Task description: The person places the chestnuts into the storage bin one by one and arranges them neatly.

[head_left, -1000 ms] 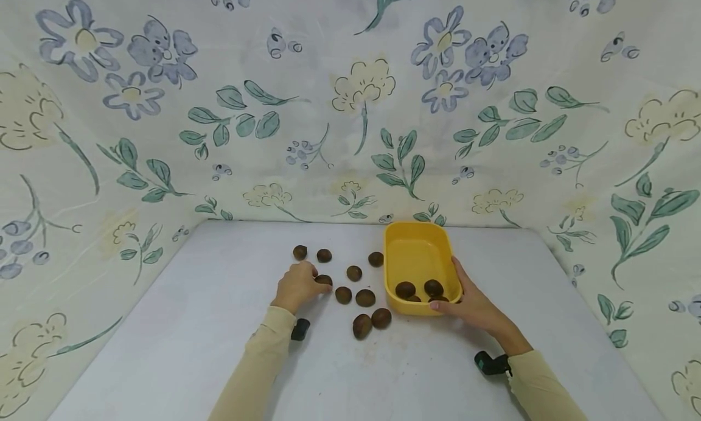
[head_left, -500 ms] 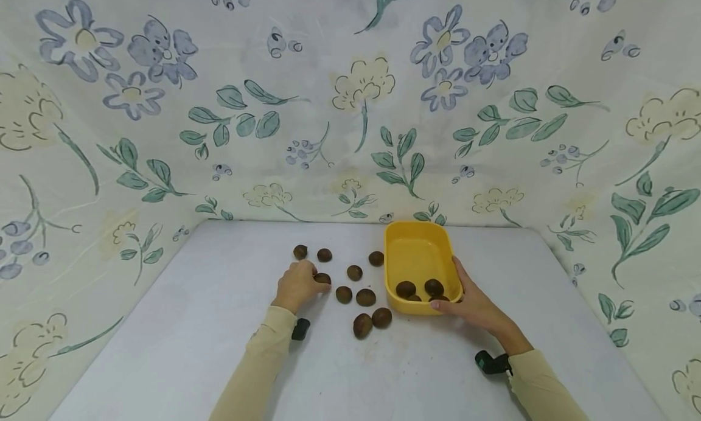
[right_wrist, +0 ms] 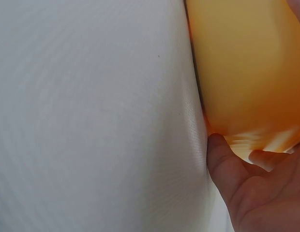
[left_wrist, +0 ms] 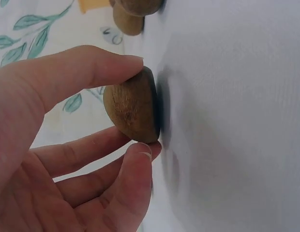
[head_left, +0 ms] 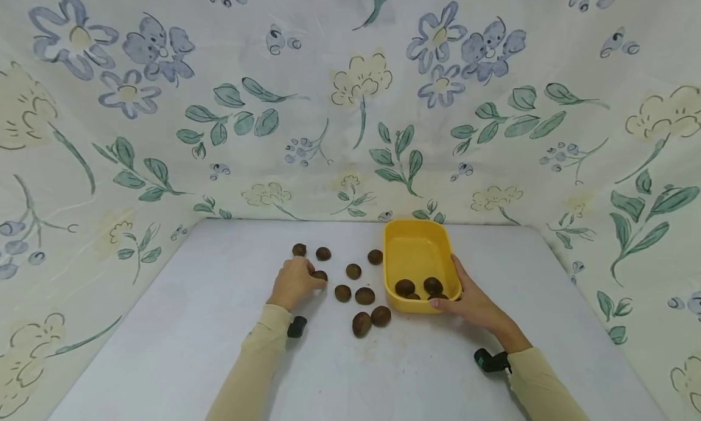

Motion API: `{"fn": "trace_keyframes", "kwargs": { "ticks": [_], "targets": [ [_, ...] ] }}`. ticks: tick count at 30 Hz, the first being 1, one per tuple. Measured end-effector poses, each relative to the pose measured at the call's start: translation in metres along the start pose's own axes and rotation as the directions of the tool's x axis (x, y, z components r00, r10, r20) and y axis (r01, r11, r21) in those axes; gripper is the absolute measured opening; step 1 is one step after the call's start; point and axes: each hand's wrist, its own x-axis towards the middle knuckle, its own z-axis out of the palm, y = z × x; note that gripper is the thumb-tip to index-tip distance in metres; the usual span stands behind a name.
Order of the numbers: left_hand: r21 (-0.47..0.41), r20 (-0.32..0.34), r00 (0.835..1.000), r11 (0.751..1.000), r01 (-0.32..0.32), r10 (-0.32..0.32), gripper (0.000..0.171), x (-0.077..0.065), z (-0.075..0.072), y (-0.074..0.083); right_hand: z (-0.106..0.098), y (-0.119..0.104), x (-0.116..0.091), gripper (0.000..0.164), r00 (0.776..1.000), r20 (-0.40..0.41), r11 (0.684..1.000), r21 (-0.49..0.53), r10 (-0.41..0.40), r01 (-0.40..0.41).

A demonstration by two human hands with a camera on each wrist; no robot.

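Note:
My left hand [head_left: 293, 283] pinches a brown chestnut-like nut [left_wrist: 133, 106] between thumb and fingers. In the left wrist view it has a rough tan face and a darker edge close to the white surface; whether it touches there I cannot tell. At the right, my right hand [head_left: 470, 302] grips the near right corner of a yellow plastic tub [head_left: 417, 224], thumb over the front rim. Several similar brown nuts [head_left: 433, 285] lie at the near end inside, partly hidden by the front wall. The right wrist view shows the fingers against the tub's outside [right_wrist: 247, 63].
Several loose brown nuts [head_left: 364, 295] lie scattered between my left hand and the tub, two of them [head_left: 381, 316] nearer the front. Two more [head_left: 323, 253] sit just beyond my left hand. A flower-printed cloth [head_left: 306, 184] rises behind the white table [head_left: 416, 372].
My left hand has shifted slightly left and back, with the pinched nut moving along with it. The right hand keeps its grip on the tub, which has not visibly moved.

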Motion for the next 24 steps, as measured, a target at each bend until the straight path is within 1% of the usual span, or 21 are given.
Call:
{"fn": "trace_keyframes", "kwargs": {
  "ticks": [4,6,10,15,19,21,24],
  "targets": [
    [-0.041,-0.002,1.000,0.999,-0.012,0.012,0.026,0.001,-0.004,-0.002,0.000,0.001,0.001,0.125,1.000,-0.006,1.000,-0.006,-0.008,0.008],
    [-0.062,0.003,1.000,0.998,-0.016,0.016,0.027,0.001,-0.007,-0.002,0.000,0.002,0.002,0.126,1.000,-0.005,1.000,-0.007,-0.012,0.012],
    [-0.104,0.003,1.000,0.994,-0.031,0.031,0.034,0.001,-0.011,0.001,0.000,0.002,0.002,0.127,1.000,-0.003,1.000,-0.011,-0.003,0.003],
    [-0.160,-0.013,0.997,0.984,-0.074,0.073,0.041,0.004,-0.011,0.005,-0.001,0.003,0.003,0.127,1.000,-0.004,1.000,-0.008,-0.003,0.003],
    [-0.238,-0.025,0.995,0.966,-0.096,0.093,0.043,0.004,-0.009,0.010,-0.001,0.004,0.002,0.127,1.000,-0.003,1.000,-0.007,-0.004,0.004],
    [-0.281,-0.036,0.994,0.954,-0.105,0.099,0.042,0.004,-0.007,0.013,-0.001,0.003,0.002,0.127,1.000,-0.001,1.000,-0.011,0.000,0.000],
    [-0.334,-0.052,0.990,0.933,-0.138,0.128,0.042,0.003,-0.004,0.017,-0.001,0.002,0.002,0.128,1.000,0.002,1.000,-0.009,0.003,-0.003]
  ]
}}
